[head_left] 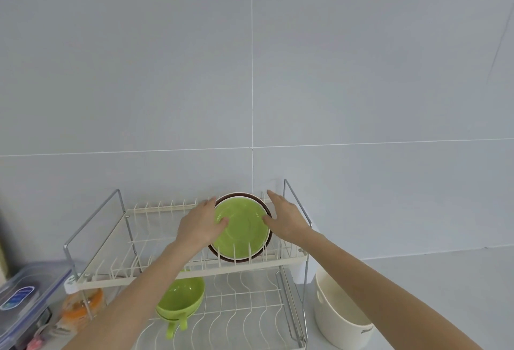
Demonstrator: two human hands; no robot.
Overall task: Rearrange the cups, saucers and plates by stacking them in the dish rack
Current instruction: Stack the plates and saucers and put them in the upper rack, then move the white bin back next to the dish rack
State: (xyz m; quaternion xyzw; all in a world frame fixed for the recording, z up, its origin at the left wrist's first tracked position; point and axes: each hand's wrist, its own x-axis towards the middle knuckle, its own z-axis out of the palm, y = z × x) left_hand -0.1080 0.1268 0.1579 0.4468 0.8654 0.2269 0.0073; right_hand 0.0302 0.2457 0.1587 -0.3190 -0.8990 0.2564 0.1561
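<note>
A two-tier wire dish rack (105, 280) stands against the grey tiled wall. On its upper tier a green saucer (244, 227) leans upright in the slots, with a brown plate (261, 199) right behind it. My left hand (201, 227) grips the saucer's left edge, thumb on its face. My right hand (286, 219) touches the right edge, fingers spread toward the brown plate's rim. On the lower tier sit stacked green cups (180, 301), handles pointing toward me.
A cream round tub (339, 319) stands on the counter right of the rack. At the left are a clear lidded container with blue clips (25, 296) and an orange-lidded jar (82, 305). The wall is close behind the rack.
</note>
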